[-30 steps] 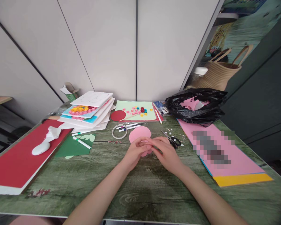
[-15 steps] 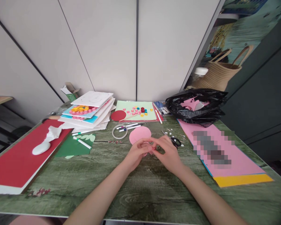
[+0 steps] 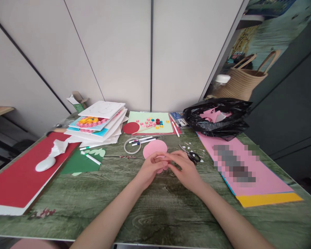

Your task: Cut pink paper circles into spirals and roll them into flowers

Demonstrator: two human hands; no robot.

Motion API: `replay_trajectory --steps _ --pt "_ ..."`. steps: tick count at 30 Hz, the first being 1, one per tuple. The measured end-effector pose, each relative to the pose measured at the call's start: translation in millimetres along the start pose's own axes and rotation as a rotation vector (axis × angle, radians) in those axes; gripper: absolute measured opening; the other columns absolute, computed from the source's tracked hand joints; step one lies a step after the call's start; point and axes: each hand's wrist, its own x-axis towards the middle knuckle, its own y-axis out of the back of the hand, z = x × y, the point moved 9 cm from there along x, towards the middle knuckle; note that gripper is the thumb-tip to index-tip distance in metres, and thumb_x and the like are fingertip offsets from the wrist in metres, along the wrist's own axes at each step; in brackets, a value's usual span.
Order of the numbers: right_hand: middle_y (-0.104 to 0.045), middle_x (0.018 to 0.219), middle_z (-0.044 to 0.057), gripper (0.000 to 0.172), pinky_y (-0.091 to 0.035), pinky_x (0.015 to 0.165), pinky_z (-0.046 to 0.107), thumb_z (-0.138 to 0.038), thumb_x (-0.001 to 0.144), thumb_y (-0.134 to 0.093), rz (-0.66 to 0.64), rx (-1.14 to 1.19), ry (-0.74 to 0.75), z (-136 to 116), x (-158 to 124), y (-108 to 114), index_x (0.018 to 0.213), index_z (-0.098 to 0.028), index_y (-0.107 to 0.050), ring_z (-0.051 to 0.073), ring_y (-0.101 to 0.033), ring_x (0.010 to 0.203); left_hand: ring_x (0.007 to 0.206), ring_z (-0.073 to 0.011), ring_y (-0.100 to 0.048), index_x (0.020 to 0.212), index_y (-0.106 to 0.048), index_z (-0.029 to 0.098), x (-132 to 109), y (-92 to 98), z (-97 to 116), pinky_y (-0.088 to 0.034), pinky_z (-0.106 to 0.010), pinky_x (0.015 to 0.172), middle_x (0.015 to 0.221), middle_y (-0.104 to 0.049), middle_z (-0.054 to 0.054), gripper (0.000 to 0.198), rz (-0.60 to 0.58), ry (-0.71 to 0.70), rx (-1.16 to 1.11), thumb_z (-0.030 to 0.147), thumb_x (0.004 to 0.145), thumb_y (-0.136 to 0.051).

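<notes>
My left hand (image 3: 149, 170) pinches a small pink paper piece (image 3: 161, 168), largely hidden behind the fingers. From the right, my right hand (image 3: 182, 168) meets it, thumb and fingertips pressed together at the edge of the same paper. Just beyond both hands a pink paper circle (image 3: 154, 148) lies on the table. Scissors (image 3: 194, 157) with black handles rest right of the circle, among small paper scraps. Further back, a pale green sheet (image 3: 134, 118) carries small rolled paper pieces (image 3: 158, 121) and a red circle (image 3: 131, 128).
A tape roll (image 3: 132, 146) and pens are left of the circle. White boards (image 3: 102, 109) are stacked back left, beside red paper (image 3: 20, 176) and green paper (image 3: 80, 162). At right, a black plastic bag (image 3: 217, 129) touches pink sheets (image 3: 264, 173).
My right hand's fingers have shifted slightly left and flattened over the paper at my left fingertips. The rest of the table looks the same.
</notes>
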Motion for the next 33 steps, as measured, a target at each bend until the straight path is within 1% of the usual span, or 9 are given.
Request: replay_trajectory --steps 3,8,11,16,18,22,26,29,33 --pt "-0.060 0.099 0.004 0.047 -0.043 0.084 0.036 -0.009 0.085 -0.049 -0.043 0.008 -0.021 2 0 -5 0.126 -0.031 -0.048 0.019 -0.051 0.096 0.065 -0.0089 -0.053 0.093 -0.061 0.016 0 1.0 0 -0.033 -0.021 0.057 0.081 -0.063 -0.004 0.028 0.012 -0.002 0.029 0.021 0.067 -0.070" --pt "-0.060 0.087 0.003 0.040 -0.043 0.079 0.034 -0.011 0.080 -0.058 0.049 0.003 -0.097 8 -2 3 0.116 -0.030 -0.058 0.019 -0.052 0.087 0.069 -0.0096 -0.054 0.097 -0.061 0.018 0 -1.8 -3 -0.034 -0.021 0.059 0.085 -0.063 -0.003 0.034 -0.021 0.022 0.021 0.019 0.065 -0.072" --pt "-0.061 0.081 0.001 0.042 -0.042 0.076 0.032 -0.009 0.079 -0.059 0.074 0.013 -0.084 6 -2 6 0.115 -0.031 -0.058 0.018 -0.051 0.084 0.069 -0.0094 -0.053 0.096 -0.061 0.018 -1 -4.4 -2 -0.035 -0.020 0.061 0.080 -0.061 -0.002 0.034 -0.032 0.020 0.048 0.017 0.063 -0.073" --pt "-0.062 0.076 0.000 0.046 -0.041 0.074 0.032 -0.007 0.077 -0.059 0.066 0.033 -0.054 0 -1 5 0.116 -0.031 -0.057 0.019 -0.048 0.081 0.073 -0.0108 -0.054 0.088 -0.061 0.016 -2 -11.7 2 -0.038 -0.022 0.068 0.077 -0.060 -0.001 0.028 -0.067 -0.007 0.040 0.014 0.063 -0.073" --pt "-0.061 0.075 0.000 0.046 -0.041 0.074 0.032 -0.008 0.077 -0.060 0.062 0.039 -0.043 -1 0 4 0.117 -0.031 -0.057 0.019 -0.048 0.080 0.071 -0.0103 -0.053 0.085 -0.061 0.015 -3 -13.3 3 -0.037 -0.022 0.067 0.074 -0.059 -0.001 0.025 -0.075 -0.011 0.033 0.013 0.062 -0.072" --pt "-0.061 0.076 -0.001 0.048 -0.041 0.074 0.032 -0.007 0.077 -0.060 0.044 0.046 -0.038 -1 0 2 0.118 -0.032 -0.056 0.019 -0.047 0.081 0.067 -0.0093 -0.052 0.083 -0.061 0.015 -3 -11.0 2 -0.036 -0.021 0.062 0.071 -0.057 0.000 0.024 -0.056 -0.009 0.032 0.013 0.062 -0.073" --pt "-0.060 0.077 0.000 0.046 -0.041 0.075 0.032 -0.010 0.078 -0.060 0.024 0.039 -0.069 3 0 1 0.118 -0.032 -0.056 0.019 -0.048 0.082 0.067 -0.0102 -0.054 0.089 -0.060 0.016 -2 -6.5 -4 -0.036 -0.021 0.058 0.075 -0.058 -0.001 0.027 -0.044 0.038 0.023 0.016 0.064 -0.071" --pt "-0.060 0.079 0.001 0.042 -0.042 0.077 0.033 -0.013 0.079 -0.059 0.023 0.045 -0.088 5 0 1 0.117 -0.032 -0.056 0.019 -0.049 0.083 0.070 -0.0120 -0.056 0.094 -0.060 0.016 -2 -3.3 -5 -0.039 -0.023 0.062 0.078 -0.060 -0.002 0.030 -0.039 0.029 -0.009 0.015 0.066 -0.070" --pt "-0.060 0.089 0.002 0.043 -0.043 0.078 0.033 -0.010 0.081 -0.055 0.013 0.074 -0.092 4 1 3 0.118 -0.032 -0.056 0.019 -0.050 0.088 0.076 -0.0146 -0.058 0.098 -0.061 0.015 0 -2.3 -3 -0.042 -0.025 0.068 0.083 -0.063 -0.005 0.032 -0.046 0.014 -0.040 0.014 0.067 -0.069"
